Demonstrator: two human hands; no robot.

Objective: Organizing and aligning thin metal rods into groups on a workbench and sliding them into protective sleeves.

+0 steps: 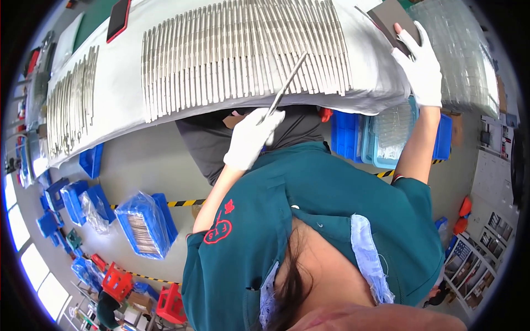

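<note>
My left hand [253, 138], in a white glove, is closed around the lower end of a slim metal rod [288, 84]. The rod tilts up and to the right, its far end over a long row of similar metal rods [221, 55] laid side by side on the white-covered table [124, 60]. Over at the table's right side, my gloved right hand [420, 67] grips a flat grey block [391, 21] by its near edge, the fingers partly bent over it. A thin dark edge shows beneath the block; what it belongs to is unclear.
A second group of rods [72, 102] lies at the table's left. Near its back is a red-edged phone [118, 20]. Stacked clear plastic trays [461, 55] stand at the right. Blue bins [346, 132] sit below the table, and a bagged blue crate [144, 223] rests on the floor.
</note>
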